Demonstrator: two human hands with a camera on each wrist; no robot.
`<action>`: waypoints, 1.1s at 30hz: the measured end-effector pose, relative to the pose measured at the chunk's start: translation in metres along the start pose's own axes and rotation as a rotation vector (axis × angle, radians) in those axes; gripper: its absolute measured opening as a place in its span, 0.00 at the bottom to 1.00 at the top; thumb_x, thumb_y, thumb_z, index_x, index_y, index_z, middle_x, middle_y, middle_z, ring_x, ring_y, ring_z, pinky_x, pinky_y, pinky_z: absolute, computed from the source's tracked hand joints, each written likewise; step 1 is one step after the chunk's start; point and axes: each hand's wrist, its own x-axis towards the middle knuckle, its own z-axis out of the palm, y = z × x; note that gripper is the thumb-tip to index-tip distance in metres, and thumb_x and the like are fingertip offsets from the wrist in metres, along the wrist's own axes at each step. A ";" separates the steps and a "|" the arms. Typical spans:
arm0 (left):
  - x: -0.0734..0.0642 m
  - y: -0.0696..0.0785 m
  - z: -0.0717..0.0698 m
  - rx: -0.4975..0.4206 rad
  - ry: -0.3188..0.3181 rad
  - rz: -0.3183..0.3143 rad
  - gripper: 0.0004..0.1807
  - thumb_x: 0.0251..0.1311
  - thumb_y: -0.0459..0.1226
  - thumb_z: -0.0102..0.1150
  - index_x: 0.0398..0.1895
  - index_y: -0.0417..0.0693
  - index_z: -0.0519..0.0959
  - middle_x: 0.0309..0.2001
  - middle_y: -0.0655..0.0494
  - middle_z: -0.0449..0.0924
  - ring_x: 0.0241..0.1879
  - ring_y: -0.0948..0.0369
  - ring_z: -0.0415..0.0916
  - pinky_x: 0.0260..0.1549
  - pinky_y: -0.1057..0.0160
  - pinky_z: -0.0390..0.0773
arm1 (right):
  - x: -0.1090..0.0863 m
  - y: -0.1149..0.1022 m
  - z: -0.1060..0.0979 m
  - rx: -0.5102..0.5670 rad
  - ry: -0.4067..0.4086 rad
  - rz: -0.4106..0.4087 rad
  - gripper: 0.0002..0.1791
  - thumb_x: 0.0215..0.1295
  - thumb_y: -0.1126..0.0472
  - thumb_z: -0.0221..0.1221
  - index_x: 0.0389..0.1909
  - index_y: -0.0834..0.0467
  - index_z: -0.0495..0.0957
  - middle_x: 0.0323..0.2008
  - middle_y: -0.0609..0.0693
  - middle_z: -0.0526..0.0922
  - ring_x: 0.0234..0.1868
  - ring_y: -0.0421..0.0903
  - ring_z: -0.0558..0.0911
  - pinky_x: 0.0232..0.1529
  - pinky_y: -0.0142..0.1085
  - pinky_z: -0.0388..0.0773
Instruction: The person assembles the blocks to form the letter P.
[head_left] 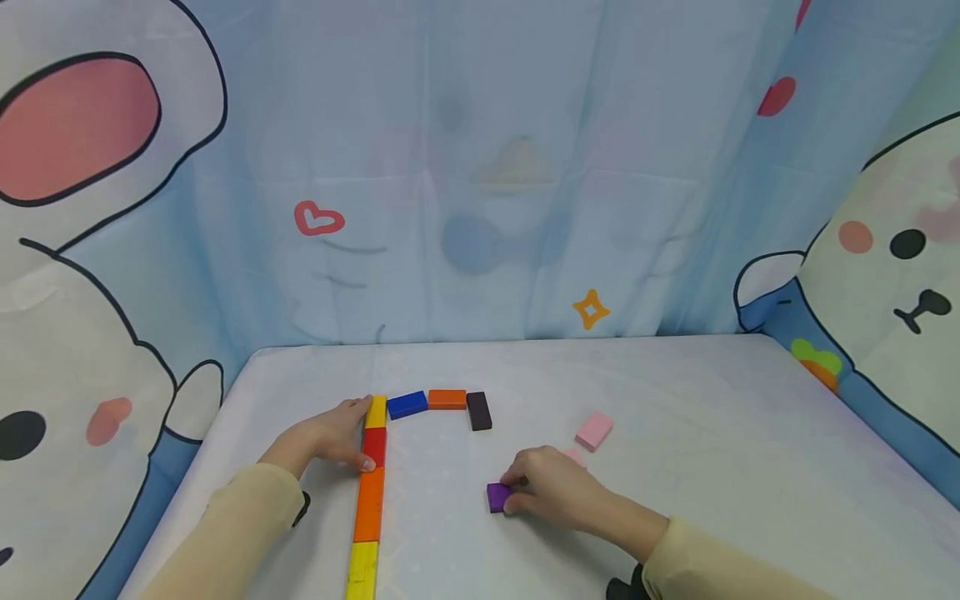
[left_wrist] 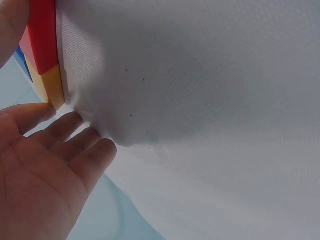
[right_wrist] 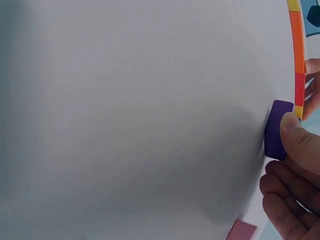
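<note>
A column of blocks runs down the left of the table: a yellow block point(head_left: 376, 412), a red block point(head_left: 375, 447), an orange block point(head_left: 368, 505) and another yellow block point(head_left: 363, 571). My left hand point(head_left: 327, 437) rests along its left side, fingertip touching the top yellow block and thumb at the red one. In the left wrist view, that hand's fingers point(left_wrist: 90, 160) are extended and spread. A row of a blue block point(head_left: 407, 405), an orange block point(head_left: 447, 399) and a tilted black block point(head_left: 479, 411) extends from the column's top. My right hand point(head_left: 558, 493) pinches a purple block point(right_wrist: 276, 131) between thumb and fingers.
Beyond the right hand lies a pink block point(head_left: 595, 431), with another pink block point(head_left: 575, 456) partly hidden behind the hand. The white-covered table point(head_left: 675, 400) ends at a printed blue curtain point(head_left: 487, 275) at the back.
</note>
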 end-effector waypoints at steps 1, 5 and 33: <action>0.000 0.000 0.000 0.001 0.000 0.000 0.56 0.53 0.43 0.77 0.81 0.40 0.53 0.78 0.35 0.56 0.76 0.39 0.56 0.71 0.36 0.66 | 0.003 -0.001 0.000 0.003 -0.002 -0.001 0.14 0.54 0.59 0.76 0.41 0.60 0.90 0.37 0.48 0.90 0.40 0.43 0.86 0.44 0.37 0.85; 0.000 0.000 0.000 -0.001 -0.003 0.000 0.56 0.54 0.43 0.77 0.81 0.40 0.53 0.78 0.35 0.56 0.76 0.39 0.56 0.71 0.36 0.66 | 0.014 -0.005 0.001 0.008 -0.010 -0.017 0.14 0.55 0.60 0.75 0.42 0.61 0.89 0.38 0.50 0.90 0.42 0.46 0.87 0.46 0.39 0.86; 0.001 -0.001 0.000 -0.016 -0.005 -0.006 0.56 0.54 0.43 0.77 0.81 0.41 0.52 0.79 0.36 0.54 0.76 0.40 0.56 0.71 0.36 0.66 | 0.077 -0.040 0.015 -0.030 -0.079 0.025 0.15 0.58 0.56 0.75 0.44 0.58 0.90 0.40 0.49 0.91 0.40 0.41 0.86 0.49 0.35 0.86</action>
